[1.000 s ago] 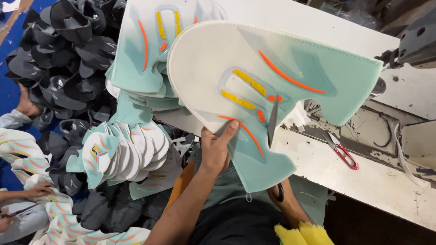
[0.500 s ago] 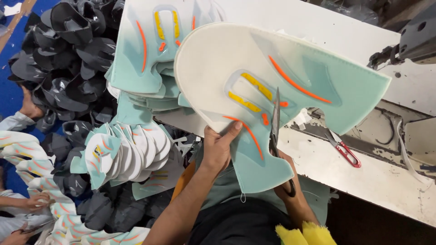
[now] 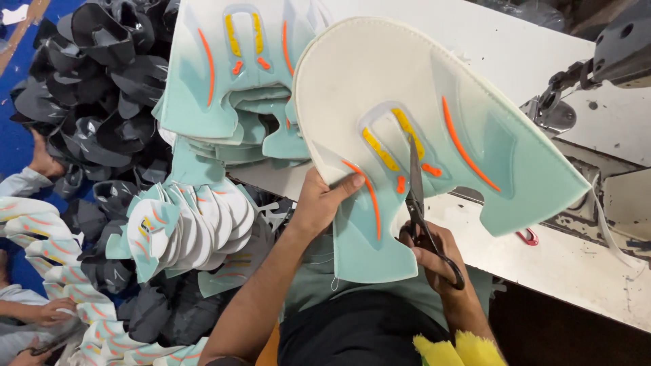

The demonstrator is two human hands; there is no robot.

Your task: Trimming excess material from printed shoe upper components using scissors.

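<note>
Fingers of the left hand [image 3: 322,203] pinch the lower left edge of a flat shoe upper piece [image 3: 407,88], thumb on top and the other fingers hidden under it, so the piece is held up and spread over the table edge in the centre of the frame. This piece is white at the top and mint green at its lower ends, with orange stripes and yellow marks around a long opening. The grip looks firm, probably to keep the material tight for cutting.

At lower centre, the right hand [image 3: 434,254] has its fingers closed through the loops of black scissors [image 3: 417,203]. Their blades point up into the slot of the piece, near the yellow marks, and stand nearly together; I cannot tell if they bite the material just now.

Under the piece lies a white work table [image 3: 542,264], and at the upper right a sewing machine [image 3: 610,54] stands on it. A small red tool [image 3: 527,236] lies on the table just below the right end of the piece.

At upper centre a stack of similar mint pieces [image 3: 230,81] rests on the table corner, close for reaching. More white and mint pieces [image 3: 183,230] stand in a bundle at the left, with dark grey pieces [image 3: 95,74] in a heap at upper left. Another person's hand [image 3: 51,312] shows at lower left.
</note>
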